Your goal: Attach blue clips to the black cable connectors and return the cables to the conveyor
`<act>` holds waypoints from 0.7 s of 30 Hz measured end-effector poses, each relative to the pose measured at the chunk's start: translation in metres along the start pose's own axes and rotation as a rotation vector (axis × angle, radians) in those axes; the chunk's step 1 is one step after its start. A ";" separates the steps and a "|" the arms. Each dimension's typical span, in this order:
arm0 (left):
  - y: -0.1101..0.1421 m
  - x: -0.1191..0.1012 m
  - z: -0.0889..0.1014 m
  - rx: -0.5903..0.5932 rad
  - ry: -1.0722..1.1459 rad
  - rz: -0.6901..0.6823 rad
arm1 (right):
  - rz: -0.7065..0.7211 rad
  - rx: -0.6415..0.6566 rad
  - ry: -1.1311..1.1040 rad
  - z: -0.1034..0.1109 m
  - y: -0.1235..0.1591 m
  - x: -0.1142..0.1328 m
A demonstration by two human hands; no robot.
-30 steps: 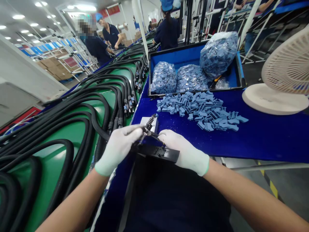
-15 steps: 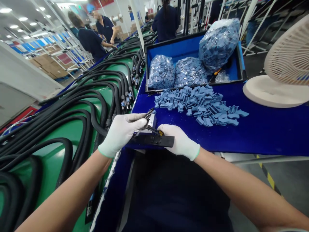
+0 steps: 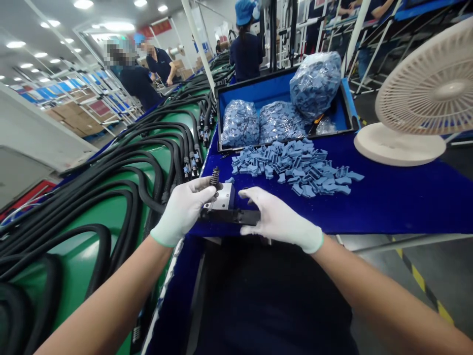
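Left edge: a green conveyor (image 3: 70, 231) carries looped black corrugated cables (image 3: 114, 197), with their connectors (image 3: 192, 165) bunched near the table's side.
Upper left: co-workers (image 3: 138, 86) in dark shirts stand well up the line.
Left hand: the white-gloved left hand (image 3: 183, 212) has its fingers (image 3: 195, 190) curled and pressed together, pinching the lower end of a ribbed black part (image 3: 215, 176), which sticks up upright above them.
Centre: a metal block (image 3: 223, 196) sits just right of that hand, on a flat black bar (image 3: 229, 216) lying across the table's near edge. The ribbed part is right beside the block's upper left corner; whether they touch is hidden.
Right hand: the white-gloved right hand (image 3: 279, 219) lies flat and open, its fingers (image 3: 251, 193) extended and loosely together, near the block and over the bar's right end. Contact with the bar cannot be told.
Open room: blue cloth (image 3: 399, 207) stretches right of this hand, and the near edge drops off just below the bar.
Upper centre: loose blue clips (image 3: 291, 165) lie in a heap before a blue-lined case (image 3: 281, 79) holding bagged clips (image 3: 240, 123).
Right edge: a cream fan (image 3: 428, 84) stands on the cloth.
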State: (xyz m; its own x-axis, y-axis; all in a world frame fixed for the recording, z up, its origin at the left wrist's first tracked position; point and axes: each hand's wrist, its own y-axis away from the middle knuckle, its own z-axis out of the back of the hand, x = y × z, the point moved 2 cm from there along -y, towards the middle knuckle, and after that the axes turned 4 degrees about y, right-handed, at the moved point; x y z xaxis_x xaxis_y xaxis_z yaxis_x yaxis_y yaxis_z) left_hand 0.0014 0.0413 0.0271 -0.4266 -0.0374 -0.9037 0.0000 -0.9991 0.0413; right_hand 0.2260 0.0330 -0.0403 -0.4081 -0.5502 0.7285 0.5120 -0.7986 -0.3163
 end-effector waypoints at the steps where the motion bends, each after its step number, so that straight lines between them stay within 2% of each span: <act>1: 0.003 -0.002 0.000 0.009 -0.044 -0.025 | -0.030 -0.019 -0.146 -0.002 0.002 0.002; 3: 0.011 -0.006 -0.001 0.056 -0.144 -0.102 | -0.138 -0.051 -0.387 -0.009 0.006 0.006; 6: 0.021 -0.008 -0.006 0.209 -0.267 -0.271 | -0.232 -0.082 -0.584 -0.015 0.005 0.009; 9: 0.028 -0.005 -0.012 0.311 -0.325 -0.433 | -0.194 -0.070 -0.612 -0.018 0.001 0.010; 13: 0.030 0.005 -0.014 0.306 -0.458 -0.597 | -0.110 -0.022 -0.568 -0.019 -0.005 0.009; 16: 0.029 0.013 -0.014 0.352 -0.564 -0.693 | -0.107 0.046 -0.578 -0.018 -0.006 0.009; 18: 0.025 0.016 -0.013 0.398 -0.511 -0.650 | -0.112 0.060 -0.588 -0.015 -0.005 0.012; 21: 0.012 0.019 -0.013 0.405 -0.282 -0.397 | -0.074 0.044 -0.596 -0.014 -0.003 0.016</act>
State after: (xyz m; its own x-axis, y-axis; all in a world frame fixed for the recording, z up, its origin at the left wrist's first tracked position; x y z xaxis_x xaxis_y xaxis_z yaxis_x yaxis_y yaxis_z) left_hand 0.0056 0.0283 0.0050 -0.5459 0.3958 -0.7384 -0.5260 -0.8479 -0.0656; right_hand 0.2076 0.0231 -0.0363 0.0440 -0.2517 0.9668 0.5343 -0.8118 -0.2356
